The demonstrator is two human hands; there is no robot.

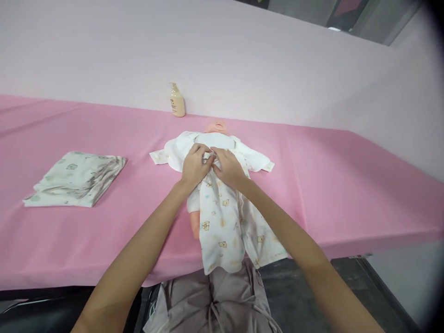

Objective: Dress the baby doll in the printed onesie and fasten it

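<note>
A baby doll [217, 126] lies on its back on the pink-covered table, its head toward the wall. Over its chest is a white baby garment [222, 217] with small bear prints, whose lower part hangs past the table's front edge. Both hands meet at the garment's upper middle. My left hand [196, 164] pinches the cloth there, and my right hand [229, 167] pinches it close beside. What exactly sits between the fingertips is too small to make out. A bare doll leg [195, 224] shows left of the cloth, and the sleeves spread to both sides.
A folded white printed cloth [74, 178] lies on the table to the left. Against the wall stands a cream pump bottle [177, 101]. The pink table cover [333, 194] reaches far to the right. Below the front edge is a black chair [65, 310].
</note>
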